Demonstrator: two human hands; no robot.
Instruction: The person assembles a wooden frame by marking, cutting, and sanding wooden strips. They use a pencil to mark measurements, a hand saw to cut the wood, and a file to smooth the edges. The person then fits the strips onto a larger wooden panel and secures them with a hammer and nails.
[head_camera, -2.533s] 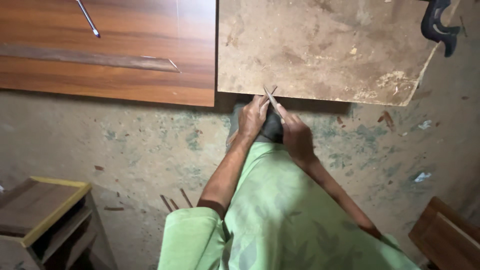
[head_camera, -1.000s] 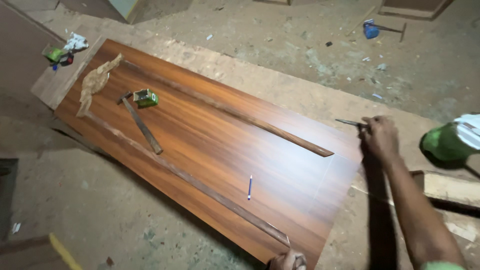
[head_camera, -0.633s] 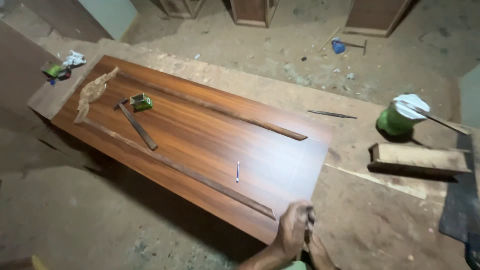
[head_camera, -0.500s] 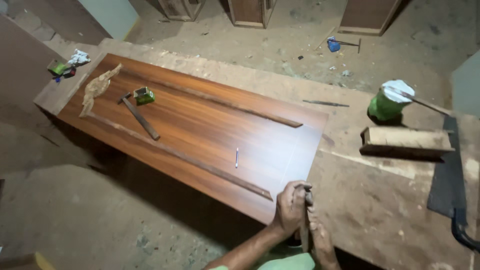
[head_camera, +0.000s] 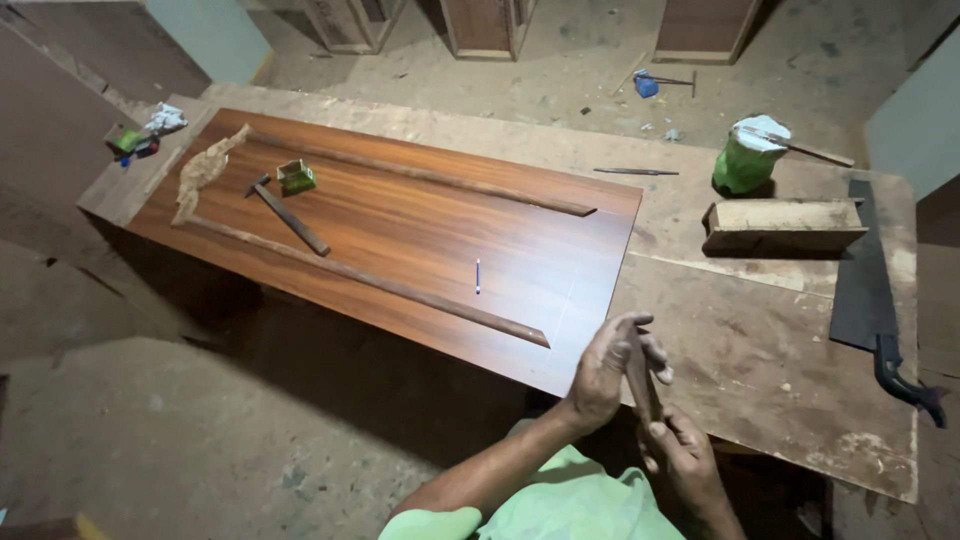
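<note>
Head view showed the left hand (head_camera: 608, 368) and right hand (head_camera: 682, 462) pinching a probably stiff, light wooden strip (head_camera: 640, 375) at either end.

Light: dim, falling from above, glinting faintly off the brown panel (head_camera: 400, 230).
Shadows: pooling dark under the worktop (head_camera: 760, 350).
Sharpness: staying clear centrally.
Edges: bowing outward, darkening at corners.
</note>
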